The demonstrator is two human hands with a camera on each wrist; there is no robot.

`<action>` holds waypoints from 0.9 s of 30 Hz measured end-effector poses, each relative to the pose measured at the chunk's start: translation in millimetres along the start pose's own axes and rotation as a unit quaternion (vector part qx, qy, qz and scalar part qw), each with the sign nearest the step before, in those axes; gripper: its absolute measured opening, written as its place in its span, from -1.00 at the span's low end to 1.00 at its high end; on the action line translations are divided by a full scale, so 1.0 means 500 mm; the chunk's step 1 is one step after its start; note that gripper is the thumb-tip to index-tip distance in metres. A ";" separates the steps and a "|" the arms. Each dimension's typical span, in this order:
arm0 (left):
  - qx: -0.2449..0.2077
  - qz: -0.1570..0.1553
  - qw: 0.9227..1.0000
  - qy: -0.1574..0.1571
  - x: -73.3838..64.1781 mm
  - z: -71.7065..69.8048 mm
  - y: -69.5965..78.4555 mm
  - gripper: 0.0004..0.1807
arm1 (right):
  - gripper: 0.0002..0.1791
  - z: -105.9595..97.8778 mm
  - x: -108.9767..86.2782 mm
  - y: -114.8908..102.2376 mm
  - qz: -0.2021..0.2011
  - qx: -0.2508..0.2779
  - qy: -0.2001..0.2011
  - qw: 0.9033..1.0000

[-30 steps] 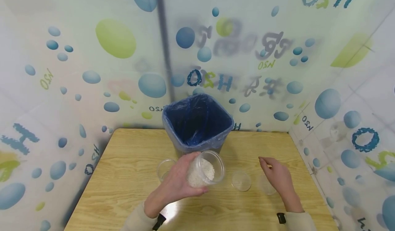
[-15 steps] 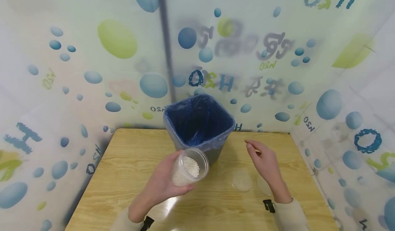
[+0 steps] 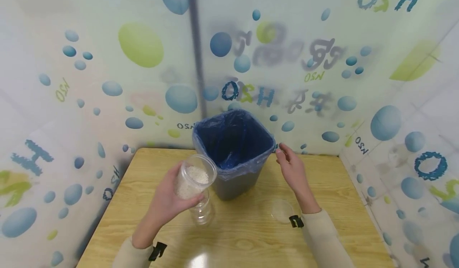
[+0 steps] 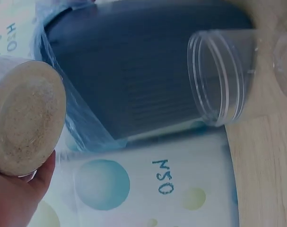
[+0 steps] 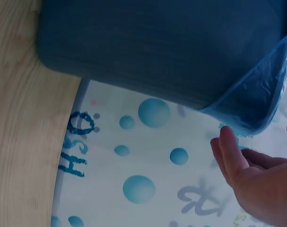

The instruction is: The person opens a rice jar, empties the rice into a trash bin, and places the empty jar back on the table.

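Observation:
My left hand (image 3: 162, 199) grips a clear plastic jar (image 3: 184, 188) partly filled with white, rice-like grains (image 3: 197, 175). The jar tilts with its mouth toward the bin, close to the left side of the rim. Its round base (image 4: 27, 118) faces the camera in the left wrist view. A second clear jar (image 3: 202, 214) stands on the table just below, partly hidden by the held one. The bin (image 3: 236, 182) is dark grey with a blue plastic liner (image 3: 251, 168) folded over its rim. Beside the rim's right corner, my right hand (image 3: 294, 171) holds nothing, its fingers loosely bent.
A clear round disc like a lid (image 3: 281, 211) lies on the wooden table (image 3: 236, 240) near my right wrist. Behind the bin rises a wall (image 3: 150, 100) covered in printed bubbles and letters, with side walls left and right.
My left hand has moved left and slightly up with the jar, bringing the second jar into view. My right hand has moved up and left to the bin's rim, its fingers loosening.

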State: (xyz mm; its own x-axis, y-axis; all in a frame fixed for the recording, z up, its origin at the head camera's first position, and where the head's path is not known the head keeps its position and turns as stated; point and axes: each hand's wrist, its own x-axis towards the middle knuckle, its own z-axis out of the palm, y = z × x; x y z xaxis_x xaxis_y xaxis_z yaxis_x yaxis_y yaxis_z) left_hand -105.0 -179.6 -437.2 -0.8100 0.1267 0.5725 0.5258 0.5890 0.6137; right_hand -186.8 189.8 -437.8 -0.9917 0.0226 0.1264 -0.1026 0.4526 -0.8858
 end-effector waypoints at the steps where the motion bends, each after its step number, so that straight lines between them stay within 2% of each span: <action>1: 0.006 -0.002 1.000 0.005 0.005 -0.003 -0.004 0.06 | -0.28 0.004 0.005 -0.002 0.004 0.006 -0.002 1.000; 6: 0.031 -0.003 0.999 0.023 0.029 -0.007 -0.018 0.05 | -0.21 0.020 0.020 -0.012 0.023 0.041 -0.017 0.999; 14: 0.052 -0.003 0.998 0.042 0.059 0.002 -0.008 0.07 | -0.15 0.041 0.040 -0.021 0.047 0.145 -0.030 0.988; 17: 0.062 0.015 0.997 0.052 0.071 0.006 -0.004 0.07 | -0.20 0.045 0.044 -0.022 0.043 0.154 -0.030 0.987; 24: 0.077 0.081 0.991 0.072 0.096 0.006 -0.011 0.06 | -0.32 0.049 0.047 -0.017 0.025 0.142 -0.025 0.989; 27: 0.092 0.095 0.988 0.075 0.107 0.002 -0.014 0.07 | -0.34 0.049 0.046 -0.014 0.022 0.148 -0.027 0.988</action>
State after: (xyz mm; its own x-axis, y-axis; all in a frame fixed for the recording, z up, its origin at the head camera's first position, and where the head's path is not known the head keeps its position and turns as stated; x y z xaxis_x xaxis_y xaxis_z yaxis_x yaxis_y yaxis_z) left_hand -152.3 -176.3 -411.4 -0.6459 0.1371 0.7510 0.5981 0.7022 0.3862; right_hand -210.6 165.4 -439.4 -0.9976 -0.0140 0.0677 -0.0691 0.1716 -0.9827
